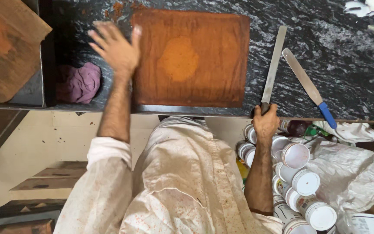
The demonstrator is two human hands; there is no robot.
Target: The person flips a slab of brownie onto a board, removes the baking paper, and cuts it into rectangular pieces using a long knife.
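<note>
On the dark speckled table (325,56), your orange-stained board (191,58) lies flat near the front edge, a paler orange patch at its middle. Your left hand (115,47) is over the board's left edge, fingers spread and open, gripping nothing; motion blur, so I can't tell if the palm touches the board or hovers. Your right hand (265,122) is at the table edge, fingers wrapped tight round the handle of the long flat blade (273,65), which lies on the table just beside the board's right edge, tip pointing away from you. Probably parked there to stay within reach while the board gets handled.

A blue-handled spatula (308,86) lies further right, apart from the blade. A purple rag (81,82) sits left of the board, just beyond your left wrist. White lidded tubs (306,182) are stacked below the table on your right.

Hard to read: the blade's handle is hidden in your fist; the wooden piece (5,47) at top left is cut off by the frame.
</note>
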